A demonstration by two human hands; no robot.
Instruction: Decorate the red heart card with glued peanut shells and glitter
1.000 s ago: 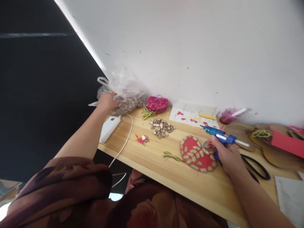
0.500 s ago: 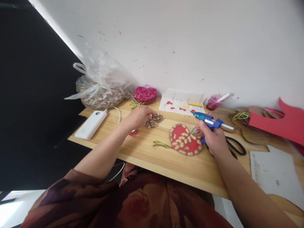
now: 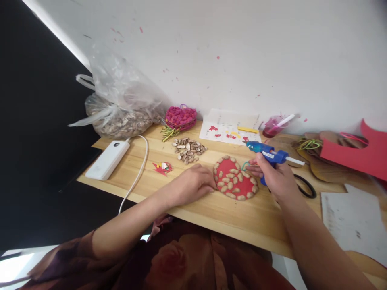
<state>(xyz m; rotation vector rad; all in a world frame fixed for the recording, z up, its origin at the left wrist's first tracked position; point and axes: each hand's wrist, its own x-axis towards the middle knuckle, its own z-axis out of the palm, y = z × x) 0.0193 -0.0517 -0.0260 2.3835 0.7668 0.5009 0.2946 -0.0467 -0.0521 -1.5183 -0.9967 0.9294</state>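
A red heart-shaped piece (image 3: pixel 234 179) covered with pale shells lies on the wooden table (image 3: pixel 211 209). My left hand (image 3: pixel 193 183) rests on the table at the heart's left edge, fingers curled with the tips touching it; what they pinch, if anything, is hidden. My right hand (image 3: pixel 276 177) grips a blue glue gun (image 3: pixel 266 152) just right of the heart, nozzle pointing left above it. A small heap of loose shells (image 3: pixel 189 146) lies behind my left hand.
A clear plastic bag of shells (image 3: pixel 121 108) stands at the back left beside a white power bank (image 3: pixel 107 159) with cable. A pink woven heart (image 3: pixel 180 117), paper with red stars (image 3: pixel 231 129), black scissors (image 3: pixel 305 187), red card (image 3: pixel 359 155) and white paper (image 3: pixel 353 221) lie around.
My left hand went from the plastic bag to the loose shell heap, then came down to the left edge of the red heart. The right hand with the glue gun stayed by the heart.
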